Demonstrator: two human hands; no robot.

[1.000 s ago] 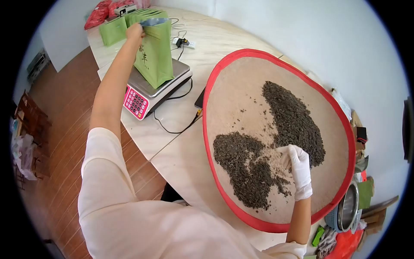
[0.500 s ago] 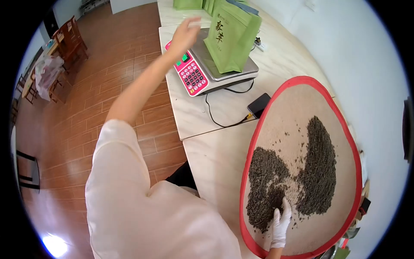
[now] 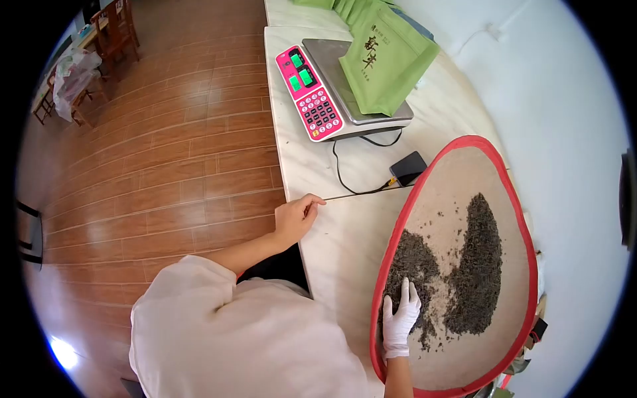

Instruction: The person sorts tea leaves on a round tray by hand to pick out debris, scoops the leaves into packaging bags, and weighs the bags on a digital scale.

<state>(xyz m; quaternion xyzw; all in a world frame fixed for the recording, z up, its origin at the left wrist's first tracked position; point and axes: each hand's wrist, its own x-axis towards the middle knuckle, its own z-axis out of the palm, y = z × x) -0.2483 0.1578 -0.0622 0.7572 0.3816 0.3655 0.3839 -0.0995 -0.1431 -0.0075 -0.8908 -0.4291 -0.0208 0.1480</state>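
Note:
My right hand (image 3: pixel 401 318), in a white glove, lies with fingers spread on the left heap of dark loose tea leaves (image 3: pixel 415 255). A second, longer heap of leaves (image 3: pixel 474 272) covers the right part of the tray. Both lie in a large, shallow, pale tray with a red rim (image 3: pixel 458 141). My bare left hand (image 3: pixel 297 217) is at the table's left edge, fingers curled in, with nothing visible in them. Beyond it, a digital scale (image 3: pixel 318 109) with a pink panel and lit green displays carries an upright green bag (image 3: pixel 388 63) with dark lettering.
A phone (image 3: pixel 408 168) lies between scale and tray, beside a black cable (image 3: pixel 342 176). More green bags (image 3: pixel 355 14) stand behind the scale. A white wall (image 3: pixel 564 166) runs along the right. Wooden chairs (image 3: pixel 116 40) stand far left on the tiled floor.
My left hand has come back from the scale to the table edge. My right hand has shifted left and farther up the left heap, its fingers now spread. The view has shifted.

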